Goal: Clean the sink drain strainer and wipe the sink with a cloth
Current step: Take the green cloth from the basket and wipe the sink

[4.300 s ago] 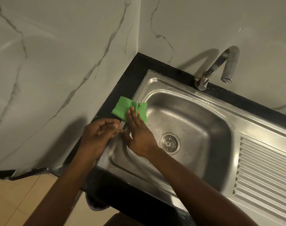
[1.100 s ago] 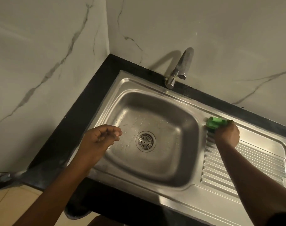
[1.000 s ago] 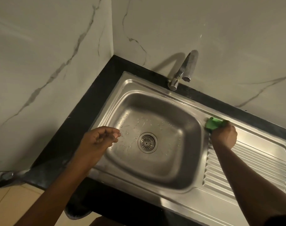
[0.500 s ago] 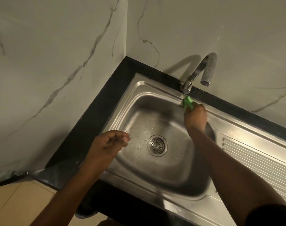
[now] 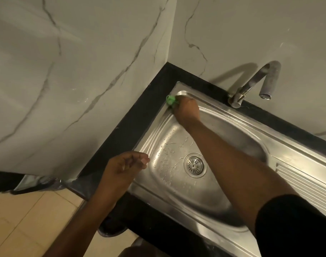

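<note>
At far-left rim corner: right hand fisted around small bright-green cloth, pressing it onto the raised lip of the stainless steel sink; only a wad of cloth shows past the knuckles. Left hand hovers at the near-left rim, fingers loosely curled toward the thumb, nothing visible in it. Round perforated metal drain strainer sits seated in the basin floor, between both arms; water droplets scattered around it. Curved chrome tap stands at the back edge, well apart from the cloth. Black stone counter borders the rim.

Risks, judged: bunched cloth gives little contact, so streaks may remain. Wet steel could let the fist skid into the wall corner.
</note>
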### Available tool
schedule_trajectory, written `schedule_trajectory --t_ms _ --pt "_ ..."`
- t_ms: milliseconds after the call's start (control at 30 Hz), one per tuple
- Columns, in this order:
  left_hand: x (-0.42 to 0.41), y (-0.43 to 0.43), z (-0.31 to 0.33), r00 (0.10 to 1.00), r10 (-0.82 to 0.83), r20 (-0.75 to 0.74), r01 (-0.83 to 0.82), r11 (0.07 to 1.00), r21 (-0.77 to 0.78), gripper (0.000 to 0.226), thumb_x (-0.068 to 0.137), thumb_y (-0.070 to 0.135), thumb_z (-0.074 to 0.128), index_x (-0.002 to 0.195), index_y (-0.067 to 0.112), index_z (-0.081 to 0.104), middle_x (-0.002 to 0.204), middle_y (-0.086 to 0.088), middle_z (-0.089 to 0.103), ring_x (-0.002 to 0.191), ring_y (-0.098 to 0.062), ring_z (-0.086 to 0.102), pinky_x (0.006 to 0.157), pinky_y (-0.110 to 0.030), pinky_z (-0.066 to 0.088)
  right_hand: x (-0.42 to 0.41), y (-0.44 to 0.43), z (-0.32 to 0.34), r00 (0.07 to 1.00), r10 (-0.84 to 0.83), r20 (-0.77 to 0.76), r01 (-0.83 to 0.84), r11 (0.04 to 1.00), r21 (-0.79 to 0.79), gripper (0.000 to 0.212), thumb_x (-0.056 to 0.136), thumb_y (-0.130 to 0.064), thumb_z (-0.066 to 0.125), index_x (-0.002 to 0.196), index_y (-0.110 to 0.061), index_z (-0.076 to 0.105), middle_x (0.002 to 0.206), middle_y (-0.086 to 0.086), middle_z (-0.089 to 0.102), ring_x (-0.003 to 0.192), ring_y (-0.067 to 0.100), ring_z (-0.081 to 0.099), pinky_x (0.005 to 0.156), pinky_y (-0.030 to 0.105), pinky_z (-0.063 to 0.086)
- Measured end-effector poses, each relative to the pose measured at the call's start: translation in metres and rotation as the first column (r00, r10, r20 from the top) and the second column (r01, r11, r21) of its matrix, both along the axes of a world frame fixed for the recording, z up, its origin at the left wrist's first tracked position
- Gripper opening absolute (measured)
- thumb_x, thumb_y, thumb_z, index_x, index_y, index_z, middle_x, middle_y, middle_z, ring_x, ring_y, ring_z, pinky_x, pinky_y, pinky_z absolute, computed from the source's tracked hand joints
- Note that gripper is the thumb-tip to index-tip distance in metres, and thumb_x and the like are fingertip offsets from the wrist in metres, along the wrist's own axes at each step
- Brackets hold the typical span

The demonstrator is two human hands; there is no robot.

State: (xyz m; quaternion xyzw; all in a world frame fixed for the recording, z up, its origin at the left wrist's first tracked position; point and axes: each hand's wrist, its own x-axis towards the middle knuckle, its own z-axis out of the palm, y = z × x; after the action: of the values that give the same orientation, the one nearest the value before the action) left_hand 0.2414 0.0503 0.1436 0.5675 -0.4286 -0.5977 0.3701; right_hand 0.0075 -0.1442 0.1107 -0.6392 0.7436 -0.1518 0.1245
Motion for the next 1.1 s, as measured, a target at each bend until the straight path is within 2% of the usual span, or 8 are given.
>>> schedule_trajectory --t_ms 67,133,333,500,667,800,1000,1100 --pt "0.001 0.0 -0.001 1.0 -0.008 0.02 0.008 1.0 -0.015 0.012 0.088 0.036 0.081 0.099 0.037 0.083 0.107 -0.001 0.083 0.105 -0.027 0.078 0.102 -0.058 0.058 0.008 0.025 -0.003 0.998 0.051 0.023 -0.05 0.998 -0.029 0.021 0.102 -0.023 0.063 0.119 -0.019 0.074 0.096 0.007 0.078 0.084 0.023 0.075 0.072 0.026 0.056" --pt "0.0 -0.001 -0.002 0.999 -0.023 0.046 0.024 1.0 -0.016 0.019 0.096 0.021 0.075 0.101 0.038 0.083 0.109 0.001 0.083 0.105 -0.023 0.078 0.103 -0.056 0.058 0.018 0.054 -0.005 0.993 0.104 0.06 -0.102 0.994 -0.029 0.029 0.101 -0.015 0.063 0.128 -0.019 0.072 0.101 0.012 0.078 0.083 0.025 0.076 0.076 0.025 0.055" --pt "-0.014 0.0 0.007 0.998 -0.032 0.058 0.035 0.998 -0.05 0.014 0.091 0.028 0.078 0.102 0.037 0.083 0.105 0.002 0.083 0.1 -0.02 0.08 0.097 -0.047 0.061 0.044 0.129 0.001 0.94 0.309 0.144 -0.329 0.933 0.145 0.045 0.095 -0.007 0.058 0.134 -0.027 0.068 0.119 0.01 0.073 0.104 0.031 0.07 0.091 0.039 0.059" --pt "-0.027 0.006 0.014 0.993 -0.029 0.115 0.036 0.997 -0.061 0.023 0.095 0.013 0.074 0.101 0.033 0.083 0.098 0.002 0.084 0.096 -0.015 0.08 0.093 -0.037 0.062 0.055 0.191 0.011 0.893 0.386 0.231 -0.439 0.862 0.255 0.022 0.091 -0.008 0.062 0.111 -0.01 0.07 0.103 0.017 0.064 0.089 0.038 0.068 0.071 0.036 0.053" --pt "-0.034 0.017 0.023 0.993 -0.043 0.112 0.05 0.997 -0.058 0.019 0.097 0.011 0.072 0.104 0.025 0.082 0.1 0.0 0.084 0.094 -0.022 0.081 0.092 -0.042 0.063 0.034 0.239 0.02 0.809 0.519 0.278 -0.579 0.786 0.217 0.031 0.096 -0.019 0.065 0.126 -0.022 0.073 0.125 0.005 0.07 0.107 0.029 0.062 0.089 0.037 0.055" --pt "-0.046 0.027 0.032 0.991 -0.085 0.099 0.092 0.994 -0.067 0.018 0.097 0.008 0.071 0.105 0.021 0.08 0.1 -0.003 0.084 0.095 -0.028 0.079 0.092 -0.045 0.062 -0.005 0.279 0.021 0.839 0.465 0.281 -0.533 0.806 0.256 0.045 0.099 -0.013 0.056 0.141 -0.027 0.065 0.145 -0.003 0.063 0.123 0.026 0.058 0.105 0.039 0.05" --pt "-0.076 0.056 0.036 0.987 -0.141 0.084 0.147 0.987 -0.072 0.017 0.096 0.011 0.073 0.101 0.025 0.082 0.099 -0.003 0.084 0.094 -0.028 0.079 0.09 -0.045 0.062 -0.093 0.355 0.025 0.913 0.329 0.241 -0.392 0.871 0.295 0.05 0.09 -0.007 0.054 0.136 -0.02 0.07 0.143 -0.001 0.066 0.127 0.023 0.061 0.112 0.03 0.045" --pt "-0.097 0.077 0.034 0.98 -0.188 0.068 0.193 0.978 -0.08 0.025 0.097 0.012 0.072 0.097 0.034 0.083 0.099 -0.001 0.084 0.092 -0.023 0.08 0.083 -0.037 0.063 -0.136 0.393 0.026 0.957 0.252 0.143 -0.286 0.901 0.327 0.049 0.091 -0.014 0.053 0.135 -0.028 0.069 0.144 -0.011 0.064 0.13 0.015 0.058 0.111 0.028 0.046"
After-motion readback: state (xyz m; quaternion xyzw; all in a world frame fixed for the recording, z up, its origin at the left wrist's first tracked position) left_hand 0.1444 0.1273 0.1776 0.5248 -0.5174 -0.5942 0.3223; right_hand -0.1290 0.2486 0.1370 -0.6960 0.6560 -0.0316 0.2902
